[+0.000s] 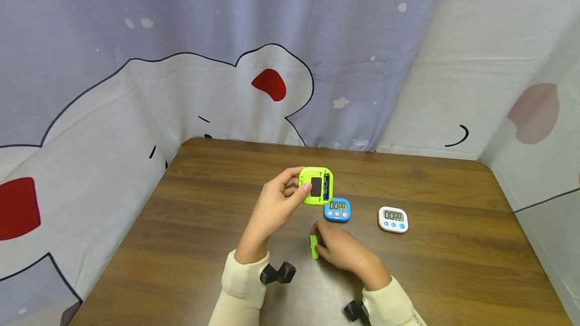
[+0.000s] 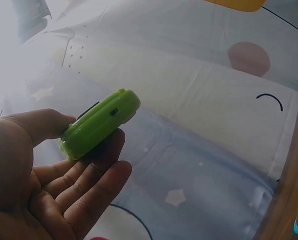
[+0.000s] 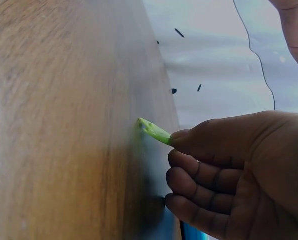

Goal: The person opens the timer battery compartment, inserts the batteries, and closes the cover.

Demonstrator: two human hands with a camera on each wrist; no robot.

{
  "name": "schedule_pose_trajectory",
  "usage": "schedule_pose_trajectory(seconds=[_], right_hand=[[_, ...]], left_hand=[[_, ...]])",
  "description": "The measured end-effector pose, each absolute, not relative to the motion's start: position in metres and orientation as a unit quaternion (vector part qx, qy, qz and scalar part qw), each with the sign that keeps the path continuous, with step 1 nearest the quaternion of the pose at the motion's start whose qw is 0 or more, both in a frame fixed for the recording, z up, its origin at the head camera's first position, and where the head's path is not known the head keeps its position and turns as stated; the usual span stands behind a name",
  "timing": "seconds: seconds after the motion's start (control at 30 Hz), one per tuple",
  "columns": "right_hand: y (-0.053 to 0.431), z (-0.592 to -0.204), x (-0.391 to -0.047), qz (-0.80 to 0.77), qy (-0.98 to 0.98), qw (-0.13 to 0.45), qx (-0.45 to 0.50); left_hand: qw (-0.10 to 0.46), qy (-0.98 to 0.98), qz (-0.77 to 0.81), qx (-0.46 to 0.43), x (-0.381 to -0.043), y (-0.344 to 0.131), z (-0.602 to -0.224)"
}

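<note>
A green digital timer (image 1: 316,196) is pinched between the thumb and fingers of my left hand (image 1: 275,202), raised above the table. Its back faces the head camera, with the battery slot uncovered and a dark battery (image 1: 326,186) lying inside. In the left wrist view the timer (image 2: 100,123) appears edge-on. Lower and to the right, my right hand (image 1: 342,246) pinches a small green battery cover (image 1: 314,247) by one end. The right wrist view shows that cover (image 3: 156,132) close to the tabletop; whether it touches the wood I cannot tell.
A blue timer (image 1: 337,210) lies face up just beyond the right hand, partly overlapped by the green timer in the head view. Farther right is a white timer (image 1: 392,220). The wooden table (image 1: 462,255) ends at a patterned curtain (image 1: 353,64) behind.
</note>
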State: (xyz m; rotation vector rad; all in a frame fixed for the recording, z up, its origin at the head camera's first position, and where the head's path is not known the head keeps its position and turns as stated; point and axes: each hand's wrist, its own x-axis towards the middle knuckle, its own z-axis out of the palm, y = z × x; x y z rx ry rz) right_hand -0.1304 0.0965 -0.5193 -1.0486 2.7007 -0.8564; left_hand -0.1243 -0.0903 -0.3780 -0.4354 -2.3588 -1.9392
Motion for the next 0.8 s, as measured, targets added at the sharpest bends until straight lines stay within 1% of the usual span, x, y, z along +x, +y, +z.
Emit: schedule_pose_trajectory(seconds=[0.27,0.6,0.8], right_hand=[[0.094,-0.517,-0.132,-0.321,0.880,0.047,-0.347],[0.095,-0.514,-0.137,-0.403,0.862,0.050,-0.304],[0.105,-0.501,-0.143,-0.466,0.840,0.018,-0.277]], left_hand=[[0.024,-0.761,-0.633,-0.141,-0.125,-0.091,-0.379],[0.021,-0.762,-0.633,-0.139,-0.125,-0.090,-0.380],[0.023,-0.763,-0.631,-0.140,-0.126,-0.090,-0.380]])
